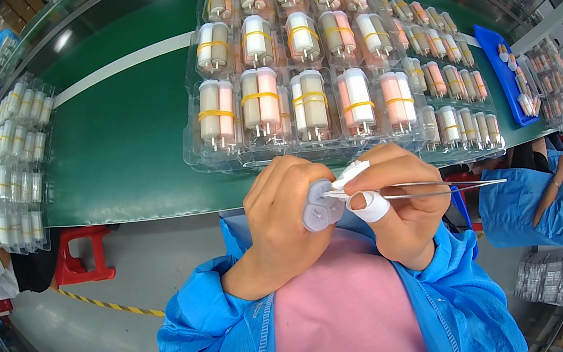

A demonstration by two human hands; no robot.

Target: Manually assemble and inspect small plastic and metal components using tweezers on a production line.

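Observation:
My left hand (pixel 285 208) is closed in a fist around a pale grey piece with round lobes (pixel 318 207), perhaps the end of joined tubes. Most of it is hidden in the palm. My right hand (pixel 405 197), with white tape on thumb and forefinger, pinches metal tweezers (pixel 454 184). One end of the tweezers meets the face of the grey piece; the other, pointed end sticks out to the right. Both hands are just in front of the table edge, below a clear plastic tray (pixel 194 152) of grey, pink and white tubes (pixel 261 99) bundled with yellow bands.
More trays of tubes (pixel 466 123) stand to the right, beside a blue tray (pixel 490 46) holding a few tubes. Stacked trays of white tubes (pixel 13 180) are on the green table (pixel 118 156) at left. A red stool (pixel 82 257) and co-workers at both sides flank me.

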